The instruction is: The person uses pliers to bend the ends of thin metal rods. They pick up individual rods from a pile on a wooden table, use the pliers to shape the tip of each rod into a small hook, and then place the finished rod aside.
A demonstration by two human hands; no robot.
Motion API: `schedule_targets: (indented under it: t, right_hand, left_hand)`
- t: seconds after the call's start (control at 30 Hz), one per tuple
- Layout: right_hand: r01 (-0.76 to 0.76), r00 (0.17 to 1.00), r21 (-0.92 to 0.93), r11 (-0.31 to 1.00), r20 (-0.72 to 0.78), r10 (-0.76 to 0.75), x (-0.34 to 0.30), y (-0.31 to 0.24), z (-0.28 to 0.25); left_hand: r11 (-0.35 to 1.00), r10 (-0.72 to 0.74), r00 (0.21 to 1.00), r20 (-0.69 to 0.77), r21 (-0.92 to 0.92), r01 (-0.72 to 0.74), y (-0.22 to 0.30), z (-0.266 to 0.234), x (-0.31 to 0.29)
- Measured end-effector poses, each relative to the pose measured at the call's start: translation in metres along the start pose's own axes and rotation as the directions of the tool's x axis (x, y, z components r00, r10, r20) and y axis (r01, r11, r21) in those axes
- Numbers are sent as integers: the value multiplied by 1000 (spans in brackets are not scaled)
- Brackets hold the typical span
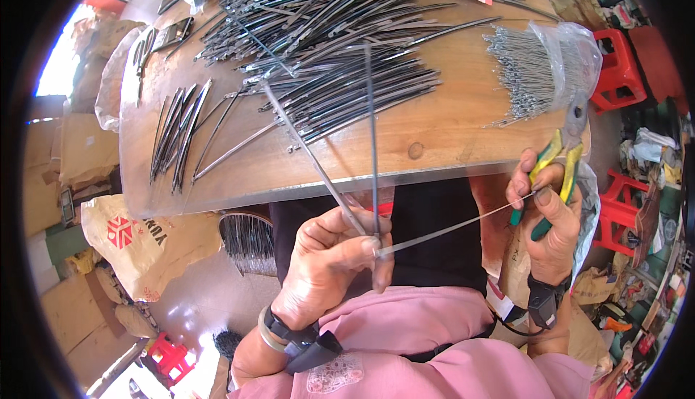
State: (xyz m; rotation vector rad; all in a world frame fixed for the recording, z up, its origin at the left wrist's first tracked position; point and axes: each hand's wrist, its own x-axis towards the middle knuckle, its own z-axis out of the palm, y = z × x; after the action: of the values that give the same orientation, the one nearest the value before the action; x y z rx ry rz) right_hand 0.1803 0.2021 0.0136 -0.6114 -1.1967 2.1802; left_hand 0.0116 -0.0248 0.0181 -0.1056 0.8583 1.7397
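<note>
My left hand [326, 258] is closed, pinching the lower ends of two long thin grey strips [310, 149] that point up and away over the table edge. Between my hands runs a thin metal wire [452, 225], wider and flat-looking near the left fingers. Its other end meets the thumb and finger of my right hand [556, 229]. That same hand grips a pair of pliers [552, 154] with yellow and green handles, the jaws pointing up. Beyond lies a big pile of similar dark strips [355, 87] on the table.
The wooden table [449, 138] bears a smaller group of strips [177, 135] on the left, scissors [145, 51], and a plastic bag of thin wires [565, 59] on the right. Red stools [619, 69] stand at the right. A brown paper sack [148, 247] sits left, beside a container of dark strips [247, 243].
</note>
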Motion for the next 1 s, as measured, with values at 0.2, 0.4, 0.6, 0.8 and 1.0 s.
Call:
schedule_targets:
  t: [0.2,0.4,0.6,0.8,1.0]
  right_hand:
    - [-121,990,267,956,99,98,8,-5,-5]
    - [-259,963,394,882,36,267,0,20,7]
    - [-16,1000,-270,963,-30,8,3,-4,-8]
    - [346,930,-747,567,353,-101,19,-18,18]
    - [466,866,-768,440,498,-47,26,-9,31]
  left_hand:
    - [928,139,988,-71,358,-105,-12,-2,-4]
    - [977,27,999,-33,214,-19,-15,-1,6]
    - [920,81,994,-80,391,-44,-13,-8,-6]
    - [863,40,988,-148,504,40,-12,-17,-9]
    - [812,-10,994,-107,580,71,-8,-17,-9]
